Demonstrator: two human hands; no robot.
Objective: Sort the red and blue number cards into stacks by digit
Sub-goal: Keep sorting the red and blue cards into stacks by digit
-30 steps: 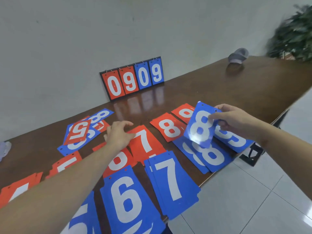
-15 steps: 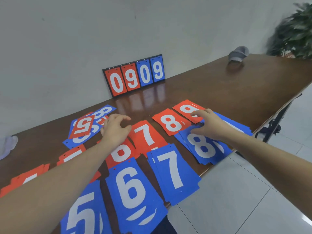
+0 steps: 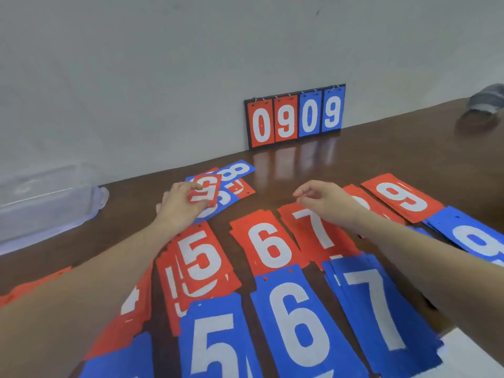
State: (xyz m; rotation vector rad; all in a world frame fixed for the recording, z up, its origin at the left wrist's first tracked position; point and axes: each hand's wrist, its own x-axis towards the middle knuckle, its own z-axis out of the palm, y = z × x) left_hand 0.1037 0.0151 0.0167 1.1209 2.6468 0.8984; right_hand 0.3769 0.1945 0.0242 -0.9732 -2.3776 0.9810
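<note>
My left hand [image 3: 178,204] grips a small red 5 card [image 3: 207,190] over a loose heap of unsorted cards, among them a blue 8 card [image 3: 236,170]. My right hand [image 3: 324,199] hovers with loosely curled fingers, holding nothing, above the red 7 stack [image 3: 317,230]. Sorted stacks lie in rows: red 5 stack [image 3: 201,264], red 6 stack [image 3: 268,244], red 9 stack [image 3: 401,197], blue 5 stack [image 3: 215,342], blue 6 stack [image 3: 300,323], blue 7 stack [image 3: 379,315], blue 9 stack [image 3: 474,238]. A red 4 stack [image 3: 131,304] is half hidden under my left forearm.
A flip scoreboard [image 3: 296,115] showing 0909 leans on the wall at the back of the brown table [image 3: 381,154]. A clear plastic box [image 3: 46,197] sits at the left, a grey cap [image 3: 486,100] at the far right. The table's front edge runs at bottom right.
My right hand laid the blue 8 on its stack, let go and moved left over the red 7s. My left hand reached forward and took hold of the red 5. The view swung left.
</note>
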